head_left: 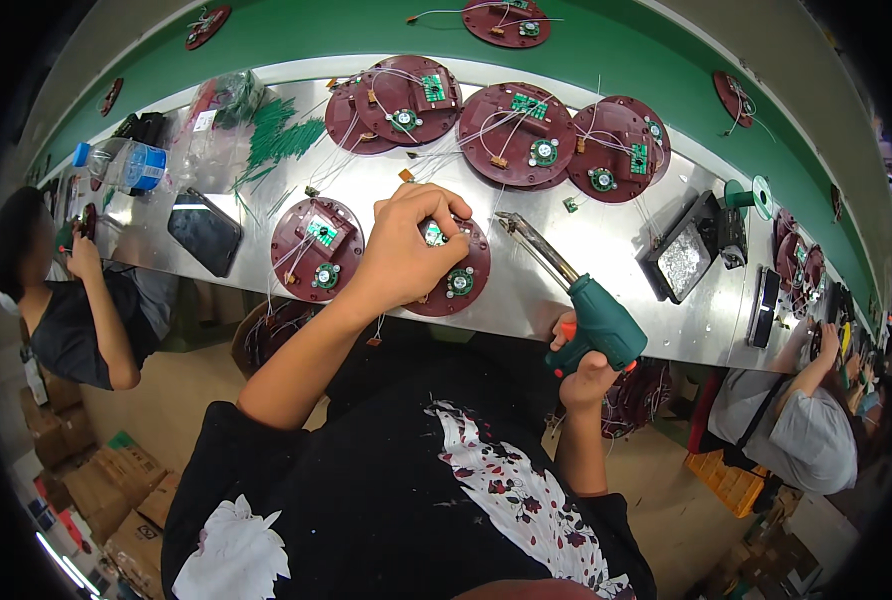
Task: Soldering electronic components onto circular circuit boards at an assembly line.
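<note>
My left hand (411, 245) is over a round maroon disc (479, 258) with a green circuit board and a small round green part. Its thumb and forefinger are pinched together just above the board; whatever lies between them is too small to make out. In my right hand (588, 382) is a green soldering gun (606, 325), its fingers wrapped around the handle. The gun's metal tip points up and left, to the right of the disc and apart from it. Another maroon disc (296, 270) with a board and wires lies left of my left wrist.
Stacked maroon discs (404, 85) with thin wires lie along the table's far side. Green wires (276, 145), a plastic bottle (126, 165) and a black device (204, 232) are left. A black tray (681, 260) and green spool (751, 197) are right. People work at both sides.
</note>
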### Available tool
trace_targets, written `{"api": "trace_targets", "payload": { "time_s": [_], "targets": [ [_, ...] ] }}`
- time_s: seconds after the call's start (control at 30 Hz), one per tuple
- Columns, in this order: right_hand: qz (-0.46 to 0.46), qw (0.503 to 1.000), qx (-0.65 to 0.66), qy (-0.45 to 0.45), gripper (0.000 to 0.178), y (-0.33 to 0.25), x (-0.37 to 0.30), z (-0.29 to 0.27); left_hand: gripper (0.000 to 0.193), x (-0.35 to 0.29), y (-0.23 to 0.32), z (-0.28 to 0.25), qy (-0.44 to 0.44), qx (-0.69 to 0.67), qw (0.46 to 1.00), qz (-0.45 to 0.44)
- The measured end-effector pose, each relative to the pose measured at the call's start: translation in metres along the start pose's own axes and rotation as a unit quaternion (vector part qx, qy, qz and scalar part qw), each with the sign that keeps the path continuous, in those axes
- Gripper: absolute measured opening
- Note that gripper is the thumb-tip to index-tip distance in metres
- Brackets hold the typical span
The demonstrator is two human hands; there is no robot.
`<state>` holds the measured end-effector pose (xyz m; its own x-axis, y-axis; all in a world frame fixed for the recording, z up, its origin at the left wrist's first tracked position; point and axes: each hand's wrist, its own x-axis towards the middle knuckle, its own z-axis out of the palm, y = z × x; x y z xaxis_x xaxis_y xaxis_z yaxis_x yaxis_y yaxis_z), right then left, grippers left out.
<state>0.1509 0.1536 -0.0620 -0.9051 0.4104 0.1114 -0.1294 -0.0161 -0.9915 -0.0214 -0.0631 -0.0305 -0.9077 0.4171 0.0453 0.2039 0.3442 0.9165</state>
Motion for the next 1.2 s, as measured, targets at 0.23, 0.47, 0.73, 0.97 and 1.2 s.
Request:
{"api": "trace_targets", "payload": {
  "time_s": [0.23, 0.47, 0.73, 0.97, 1.2],
  "targets": [
    [0.002, 1.000, 0.006, 0.006, 0.084, -0.001, -0.001, 0.001, 0.017, -0.001, -0.004, 0.000, 0.012, -0.001, 0.999, 0.048],
    [0.001, 1.000, 0.000, 0.003, 0.085, -0.004, 0.003, 0.003, 0.017, 0.003, -0.004, -0.002, 0.005, 0.008, 0.998, 0.066],
    [0.012, 0.999, 0.028, 0.033, 0.086, 0.003, -0.005, 0.001, 0.016, -0.002, 0.026, -0.014, -0.023, 0.084, 0.991, 0.099],
    [0.005, 0.999, 0.042, 0.035, 0.086, 0.003, -0.004, -0.002, 0.024, 0.112, 0.082, -0.031, -0.011, 0.166, 0.950, 0.263],
    [-0.012, 1.000, -0.007, 0.003, 0.089, -0.001, 0.000, 0.002, 0.099, 0.303, 0.001, 0.031, 0.005, 0.437, 0.884, 0.169]
  ]
}}
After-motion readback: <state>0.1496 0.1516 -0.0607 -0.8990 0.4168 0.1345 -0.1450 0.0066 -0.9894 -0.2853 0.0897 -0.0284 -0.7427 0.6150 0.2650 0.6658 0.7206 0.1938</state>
